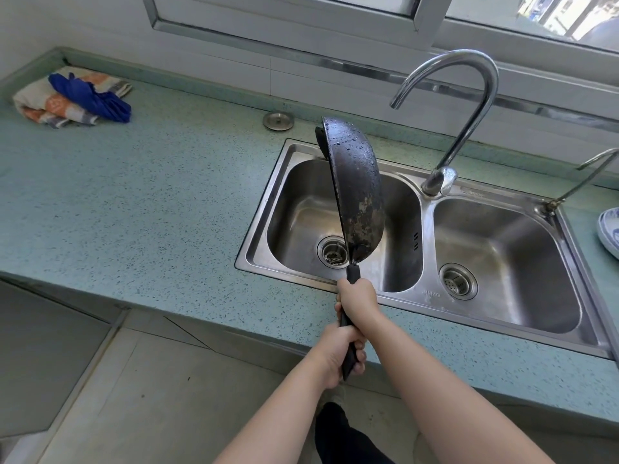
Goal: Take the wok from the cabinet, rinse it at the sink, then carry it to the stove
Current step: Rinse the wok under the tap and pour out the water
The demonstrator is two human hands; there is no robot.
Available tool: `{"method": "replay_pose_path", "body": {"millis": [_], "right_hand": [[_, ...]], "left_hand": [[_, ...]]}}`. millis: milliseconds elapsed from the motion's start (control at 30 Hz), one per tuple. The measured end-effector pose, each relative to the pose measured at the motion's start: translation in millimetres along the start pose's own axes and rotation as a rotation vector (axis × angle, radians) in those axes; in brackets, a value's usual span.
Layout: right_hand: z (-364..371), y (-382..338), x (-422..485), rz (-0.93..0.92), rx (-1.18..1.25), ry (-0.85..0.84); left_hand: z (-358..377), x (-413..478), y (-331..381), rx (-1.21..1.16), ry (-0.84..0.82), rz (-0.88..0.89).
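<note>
A black wok (356,192) is tipped on its side above the left basin of the steel double sink (427,204), its wet, worn underside facing right. Water drops cling to it. Both hands grip its black handle: my right hand (358,301) higher up near the pan, my left hand (338,354) lower at the handle's end. The curved tap (469,105) stands behind the basins, its spout to the right of the wok; no water runs from it.
A folded cloth with blue gloves (87,97) lies at the counter's back left. A round metal plug (278,121) sits behind the sink. A blue-patterned dish (609,232) rests at the right edge. A second thin tap (579,182) rises at the sink's right.
</note>
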State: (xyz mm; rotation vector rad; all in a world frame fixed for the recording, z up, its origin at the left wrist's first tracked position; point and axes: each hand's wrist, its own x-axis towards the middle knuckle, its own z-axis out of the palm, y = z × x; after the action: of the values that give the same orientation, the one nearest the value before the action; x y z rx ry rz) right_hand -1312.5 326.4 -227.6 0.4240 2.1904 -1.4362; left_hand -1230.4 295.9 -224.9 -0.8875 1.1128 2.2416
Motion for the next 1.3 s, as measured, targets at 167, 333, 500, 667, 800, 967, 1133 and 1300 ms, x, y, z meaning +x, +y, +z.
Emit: {"method": "replay_pose_path", "body": {"millis": [167,333,500,667,800,967,1133,1300], "right_hand": [[-0.9,0.1,0.3,0.000,-0.010,0.000],[-0.3,1.1,1.1,0.005,0.012,-0.010],[0.0,1.7,1.0,0.012,0.015,-0.014],[-2.6,-0.8,-0.3,0.024,0.023,-0.007],[-3.2,-1.1,-1.5,0.036,0.026,-0.019],[-2.9,-1.5,-2.0,0.028,0.017,-0.020],[-2.5,-3.1,-2.8,0.032,0.015,-0.010],[-3.3,-4.2,-4.8,0.030,0.009,-0.024]], "left_hand": [[0.3,0.2,-0.2,-0.013,0.001,-0.003],[-0.6,0.5,-0.4,-0.015,0.000,-0.006],[-1.5,0.7,-1.2,-0.017,-0.006,-0.007],[0.6,2.7,-2.0,-0.016,-0.003,-0.007],[0.8,3.0,-2.8,-0.017,-0.003,-0.003],[0.5,2.6,-2.4,-0.011,0.002,-0.004],[-0.2,1.4,-1.5,-0.009,-0.001,-0.006],[-0.1,1.1,-0.8,-0.014,0.000,-0.009]]}}
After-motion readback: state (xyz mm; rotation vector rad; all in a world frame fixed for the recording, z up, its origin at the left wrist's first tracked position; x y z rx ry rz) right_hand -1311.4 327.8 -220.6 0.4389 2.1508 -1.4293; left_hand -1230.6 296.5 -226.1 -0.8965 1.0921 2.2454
